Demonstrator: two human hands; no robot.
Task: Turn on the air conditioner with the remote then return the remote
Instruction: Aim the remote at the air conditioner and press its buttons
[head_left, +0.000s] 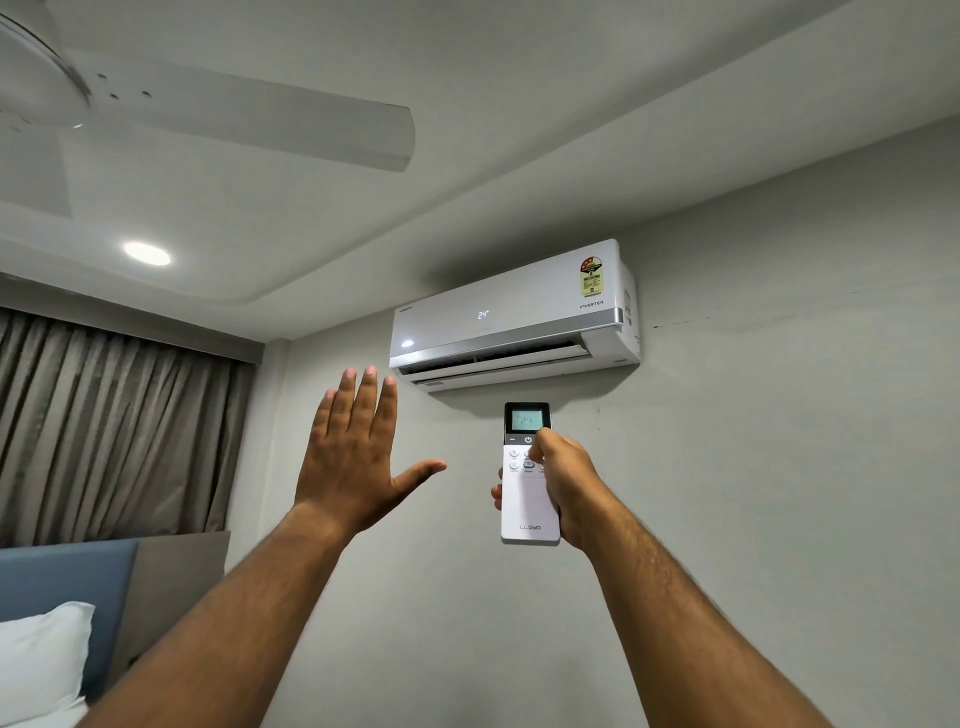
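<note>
White remote (529, 499), screen reads 24, AC (511, 317) shows 24 too. My right hand (563, 486) grips remote, thumb on btns; left hand (358, 447) flat open, empty.

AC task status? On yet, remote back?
Done, by the look of it: air conditioner shows 24 on its panel and its louver is open, so it appears on. In hand: right hand holds the remote, thumb near the buttons; left hand raised open, empty. Left: returning the remote.
</note>
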